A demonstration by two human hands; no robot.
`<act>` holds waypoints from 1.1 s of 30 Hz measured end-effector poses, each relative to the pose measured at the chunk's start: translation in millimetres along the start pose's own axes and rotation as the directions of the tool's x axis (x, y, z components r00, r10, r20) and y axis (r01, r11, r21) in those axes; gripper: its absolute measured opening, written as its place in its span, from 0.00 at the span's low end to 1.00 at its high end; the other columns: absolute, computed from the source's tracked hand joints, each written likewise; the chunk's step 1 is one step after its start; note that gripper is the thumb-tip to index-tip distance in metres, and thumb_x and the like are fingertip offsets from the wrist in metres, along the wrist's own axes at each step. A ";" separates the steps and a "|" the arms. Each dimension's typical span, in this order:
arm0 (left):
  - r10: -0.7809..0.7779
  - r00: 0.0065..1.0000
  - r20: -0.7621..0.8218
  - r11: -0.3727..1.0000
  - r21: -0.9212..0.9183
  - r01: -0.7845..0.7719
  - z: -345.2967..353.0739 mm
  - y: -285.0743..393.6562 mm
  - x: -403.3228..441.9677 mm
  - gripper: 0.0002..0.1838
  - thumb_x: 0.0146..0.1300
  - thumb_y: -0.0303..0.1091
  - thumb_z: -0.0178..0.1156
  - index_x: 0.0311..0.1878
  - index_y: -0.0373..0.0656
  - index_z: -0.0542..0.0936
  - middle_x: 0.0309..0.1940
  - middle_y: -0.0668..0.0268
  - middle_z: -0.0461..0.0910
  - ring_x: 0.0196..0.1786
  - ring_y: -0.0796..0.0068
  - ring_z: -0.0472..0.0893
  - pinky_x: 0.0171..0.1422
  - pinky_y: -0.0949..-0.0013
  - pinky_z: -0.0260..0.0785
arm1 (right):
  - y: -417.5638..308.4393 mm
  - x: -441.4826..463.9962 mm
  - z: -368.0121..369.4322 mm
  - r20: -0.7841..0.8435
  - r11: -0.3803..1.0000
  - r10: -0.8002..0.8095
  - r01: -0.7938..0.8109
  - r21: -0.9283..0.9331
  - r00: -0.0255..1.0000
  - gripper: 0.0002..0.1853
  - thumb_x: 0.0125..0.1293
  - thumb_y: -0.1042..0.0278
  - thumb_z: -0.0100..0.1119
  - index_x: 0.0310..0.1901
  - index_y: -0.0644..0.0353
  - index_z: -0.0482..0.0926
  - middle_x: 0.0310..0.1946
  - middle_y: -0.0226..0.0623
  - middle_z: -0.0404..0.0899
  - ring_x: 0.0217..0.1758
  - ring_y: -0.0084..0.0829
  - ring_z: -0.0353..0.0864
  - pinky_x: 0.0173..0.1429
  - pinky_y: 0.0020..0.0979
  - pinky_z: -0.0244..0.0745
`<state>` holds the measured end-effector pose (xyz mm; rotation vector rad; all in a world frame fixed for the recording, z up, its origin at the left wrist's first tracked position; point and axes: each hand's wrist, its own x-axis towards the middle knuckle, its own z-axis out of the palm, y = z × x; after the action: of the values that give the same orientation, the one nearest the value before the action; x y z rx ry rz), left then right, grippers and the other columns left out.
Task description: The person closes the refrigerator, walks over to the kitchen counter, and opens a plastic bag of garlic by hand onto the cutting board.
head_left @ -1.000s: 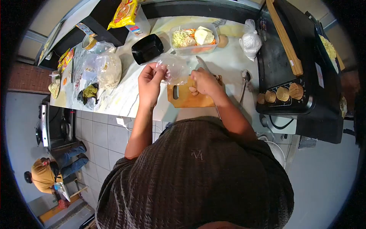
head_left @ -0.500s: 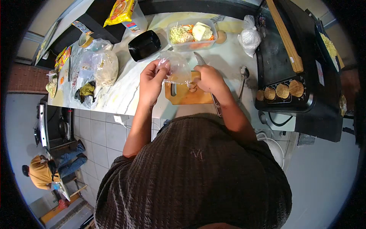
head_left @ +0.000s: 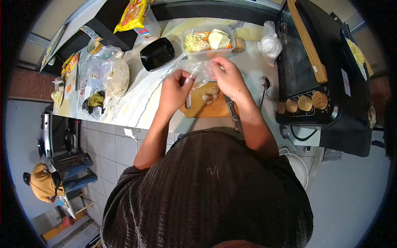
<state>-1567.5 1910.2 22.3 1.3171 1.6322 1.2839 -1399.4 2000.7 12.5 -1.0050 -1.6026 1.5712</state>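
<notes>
A thin clear plastic bag (head_left: 202, 69) is stretched between my two hands above the back of the cutting board. My left hand (head_left: 177, 90) pinches its left side, and my right hand (head_left: 228, 79) has thumb and fingers closed on its right edge. Below them lies the orange cutting board (head_left: 200, 110) with several small pale-brown pieces (head_left: 211, 94), too small to name surely. A knife (head_left: 234, 116) rests on the board's right side under my right forearm, its blade partly hidden.
Behind the hands stands a clear container (head_left: 206, 53) of shredded vegetables, beside a black bowl (head_left: 157, 53). To the right are a spoon (head_left: 264, 89), a bag of white powder (head_left: 270, 47) and a black griddle (head_left: 302, 78). Filled plastic bags (head_left: 115, 76) sit left. Another person (head_left: 43, 184) stands far left.
My right hand has left the pieces on the board and moved up to the plastic bag, gripping its right edge. The bag is now spread sideways between both hands.
</notes>
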 end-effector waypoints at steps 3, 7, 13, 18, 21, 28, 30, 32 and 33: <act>0.019 0.999 -0.033 0.843 0.538 0.001 -0.7 -0.3 -5.6 0.09 0.66 0.32 0.59 0.40 0.34 0.77 0.27 0.55 0.81 0.25 0.70 0.78 0.34 0.68 0.72 | 12.3 1.6 7.8 0.084 0.787 0.143 -0.165 0.595 0.986 0.11 0.72 0.69 0.52 0.48 0.66 0.77 0.43 0.41 0.81 0.44 0.35 0.83 0.52 0.35 0.78; -0.111 0.985 -0.134 0.946 0.290 0.146 -14.8 -28.9 7.3 0.07 0.65 0.29 0.58 0.39 0.34 0.74 0.28 0.52 0.81 0.32 0.64 0.85 0.36 0.64 0.74 | 13.6 7.9 15.1 0.250 0.572 0.169 -0.302 0.763 0.953 0.12 0.70 0.68 0.54 0.50 0.65 0.77 0.44 0.40 0.81 0.46 0.33 0.82 0.51 0.37 0.79; -0.341 0.939 -0.048 0.712 -0.665 0.225 -23.0 -7.3 3.8 0.16 0.65 0.21 0.53 0.54 0.37 0.63 0.39 0.53 0.79 0.39 0.61 0.82 0.47 0.62 0.77 | 25.7 20.4 32.6 0.106 0.999 -0.039 0.041 -0.018 0.994 0.15 0.62 0.69 0.65 0.49 0.66 0.80 0.41 0.34 0.84 0.38 0.26 0.80 0.45 0.27 0.75; -0.254 0.966 0.047 0.861 -0.443 0.249 -22.4 -24.4 5.8 0.21 0.60 0.27 0.61 0.54 0.39 0.65 0.33 0.58 0.79 0.35 0.69 0.79 0.42 0.70 0.70 | 32.8 33.5 33.0 -0.141 0.958 -0.135 0.093 -0.270 0.981 0.14 0.65 0.73 0.59 0.51 0.63 0.80 0.41 0.33 0.84 0.37 0.25 0.81 0.40 0.26 0.74; -0.234 0.959 -0.161 0.968 0.055 0.245 -19.6 -45.7 11.0 0.19 0.58 0.30 0.63 0.51 0.39 0.71 0.32 0.59 0.80 0.34 0.70 0.78 0.38 0.69 0.69 | 33.4 30.3 34.2 0.030 0.997 -0.076 0.075 0.023 0.997 0.15 0.67 0.73 0.55 0.55 0.61 0.78 0.41 0.30 0.82 0.38 0.23 0.81 0.39 0.24 0.73; -0.182 0.933 -0.309 0.959 0.152 0.237 -29.6 -69.3 22.0 0.20 0.54 0.24 0.63 0.51 0.35 0.74 0.35 0.57 0.83 0.35 0.67 0.83 0.43 0.67 0.75 | 35.7 32.4 29.2 0.393 0.879 0.116 -0.278 0.386 0.912 0.20 0.65 0.76 0.57 0.59 0.61 0.75 0.46 0.32 0.78 0.47 0.20 0.78 0.43 0.22 0.74; -0.275 0.945 -0.175 0.952 0.090 0.294 -30.9 -53.4 19.5 0.22 0.55 0.20 0.60 0.54 0.35 0.71 0.37 0.56 0.82 0.38 0.68 0.83 0.43 0.70 0.74 | 39.6 28.9 32.7 0.394 0.909 0.110 -0.253 0.332 0.912 0.21 0.64 0.74 0.59 0.59 0.62 0.74 0.43 0.32 0.79 0.44 0.21 0.78 0.43 0.24 0.75; -0.279 0.957 -0.080 0.960 -0.063 0.274 -34.8 -48.9 19.1 0.22 0.58 0.18 0.57 0.57 0.35 0.68 0.37 0.56 0.82 0.39 0.67 0.84 0.43 0.70 0.76 | 47.3 35.4 33.8 0.283 0.982 0.118 -0.154 0.109 0.952 0.19 0.60 0.76 0.60 0.54 0.63 0.78 0.40 0.33 0.81 0.41 0.22 0.79 0.42 0.25 0.75; -0.369 0.929 0.042 0.848 -0.394 0.355 -36.7 -39.7 17.7 0.22 0.60 0.19 0.56 0.58 0.36 0.67 0.39 0.56 0.81 0.40 0.68 0.83 0.44 0.71 0.76 | 51.3 38.1 35.3 0.122 0.993 0.118 -0.119 -0.002 0.985 0.18 0.58 0.77 0.59 0.52 0.63 0.79 0.38 0.33 0.82 0.40 0.22 0.79 0.42 0.25 0.75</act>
<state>-1617.8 1916.8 -3.5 0.7033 1.4551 1.3145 -1445.0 2015.9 -42.5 -1.0353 -1.6456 1.7458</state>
